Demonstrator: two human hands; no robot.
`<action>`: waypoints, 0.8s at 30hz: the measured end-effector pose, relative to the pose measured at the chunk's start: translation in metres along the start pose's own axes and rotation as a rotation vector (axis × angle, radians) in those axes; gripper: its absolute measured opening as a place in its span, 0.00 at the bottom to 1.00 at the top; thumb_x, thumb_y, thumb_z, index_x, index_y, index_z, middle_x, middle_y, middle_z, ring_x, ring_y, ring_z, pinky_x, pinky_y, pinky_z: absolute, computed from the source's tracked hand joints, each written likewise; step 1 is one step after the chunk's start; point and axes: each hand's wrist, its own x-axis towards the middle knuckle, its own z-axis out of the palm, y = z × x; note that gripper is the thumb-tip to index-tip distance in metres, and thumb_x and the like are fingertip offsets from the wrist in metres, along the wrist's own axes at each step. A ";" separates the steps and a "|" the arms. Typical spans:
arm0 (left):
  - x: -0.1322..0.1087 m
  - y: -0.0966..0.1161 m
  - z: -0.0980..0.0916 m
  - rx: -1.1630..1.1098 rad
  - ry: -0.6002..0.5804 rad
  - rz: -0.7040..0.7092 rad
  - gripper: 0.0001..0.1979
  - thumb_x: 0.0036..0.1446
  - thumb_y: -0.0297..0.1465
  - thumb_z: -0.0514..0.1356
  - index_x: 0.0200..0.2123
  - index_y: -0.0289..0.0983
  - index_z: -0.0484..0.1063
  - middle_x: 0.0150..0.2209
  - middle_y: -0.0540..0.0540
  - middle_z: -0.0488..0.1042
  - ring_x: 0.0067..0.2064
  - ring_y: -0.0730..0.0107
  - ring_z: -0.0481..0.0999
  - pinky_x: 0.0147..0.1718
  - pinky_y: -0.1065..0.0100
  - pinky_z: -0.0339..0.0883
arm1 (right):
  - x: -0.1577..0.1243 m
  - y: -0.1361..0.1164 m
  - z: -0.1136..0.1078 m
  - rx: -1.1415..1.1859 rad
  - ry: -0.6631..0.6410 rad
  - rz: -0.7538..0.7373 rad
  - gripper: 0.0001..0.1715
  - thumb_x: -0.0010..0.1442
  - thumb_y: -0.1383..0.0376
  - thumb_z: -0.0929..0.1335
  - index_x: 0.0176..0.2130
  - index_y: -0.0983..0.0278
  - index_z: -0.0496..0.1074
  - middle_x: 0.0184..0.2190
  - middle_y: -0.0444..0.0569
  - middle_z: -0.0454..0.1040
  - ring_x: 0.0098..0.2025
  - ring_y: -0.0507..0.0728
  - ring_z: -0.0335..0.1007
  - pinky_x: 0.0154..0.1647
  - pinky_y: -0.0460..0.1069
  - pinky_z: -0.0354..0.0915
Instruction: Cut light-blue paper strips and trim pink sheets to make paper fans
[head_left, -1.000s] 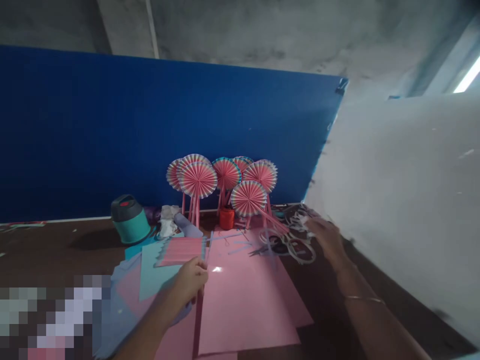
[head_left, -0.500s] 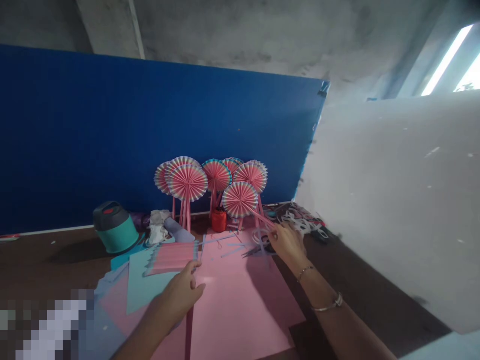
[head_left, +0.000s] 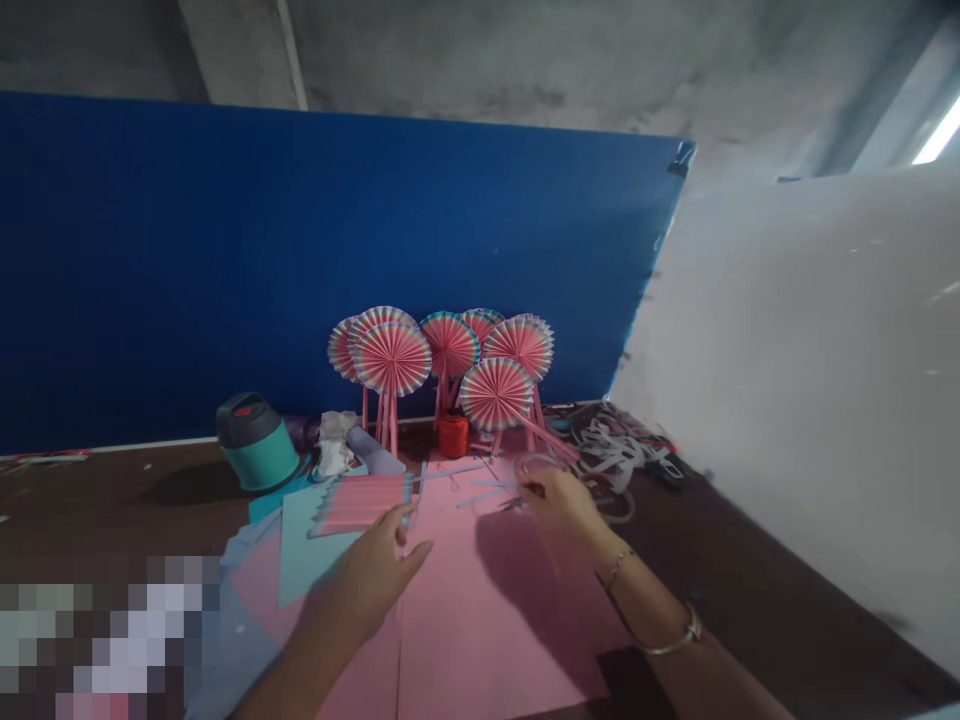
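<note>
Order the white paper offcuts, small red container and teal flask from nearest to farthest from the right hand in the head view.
1. White paper offcuts: right of the right hand.
2. Small red container: ahead and left.
3. Teal flask: far left, by the blue board.

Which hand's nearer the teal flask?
Left hand. It's below and to the right of the teal flask in view; the right hand is much farther right, in front of the paper fans.

Blue panel (head_left: 300, 260) behind; white board (head_left: 795, 400) right; concrete ceiling (head_left: 480, 50); bright strip (head_left: 937, 135) upper right; brown surface (head_left: 112, 510)
</note>
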 end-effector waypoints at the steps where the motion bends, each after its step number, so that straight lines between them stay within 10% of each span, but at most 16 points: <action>1: -0.002 0.000 0.001 -0.030 0.070 0.078 0.25 0.58 0.38 0.55 0.59 0.41 0.63 0.50 0.43 0.73 0.47 0.61 0.75 0.43 0.64 0.66 | -0.001 -0.008 -0.001 0.051 -0.052 -0.088 0.12 0.56 0.71 0.65 0.27 0.64 0.78 0.28 0.50 0.79 0.30 0.54 0.70 0.32 0.46 0.56; 7: -0.012 0.005 0.002 -0.133 0.125 0.443 0.27 0.60 0.37 0.55 0.63 0.45 0.59 0.66 0.44 0.56 0.67 0.59 0.54 0.62 0.57 0.54 | -0.010 -0.051 0.003 0.294 -0.302 -0.325 0.13 0.56 0.74 0.66 0.30 0.63 0.80 0.26 0.48 0.78 0.31 0.53 0.69 0.35 0.45 0.60; 12: -0.004 0.005 -0.001 -0.277 0.011 0.238 0.14 0.59 0.39 0.55 0.40 0.41 0.77 0.44 0.44 0.77 0.49 0.59 0.72 0.51 0.62 0.64 | -0.011 -0.047 0.012 0.433 -0.307 -0.218 0.12 0.54 0.73 0.66 0.29 0.64 0.79 0.26 0.48 0.76 0.30 0.53 0.68 0.34 0.45 0.62; 24: 0.015 -0.010 -0.006 -0.539 -0.095 0.017 0.18 0.46 0.45 0.55 0.24 0.36 0.74 0.23 0.48 0.71 0.27 0.69 0.65 0.27 0.69 0.58 | -0.011 -0.021 0.031 0.701 -0.311 0.092 0.11 0.52 0.69 0.66 0.34 0.66 0.77 0.35 0.50 0.79 0.39 0.56 0.73 0.40 0.48 0.65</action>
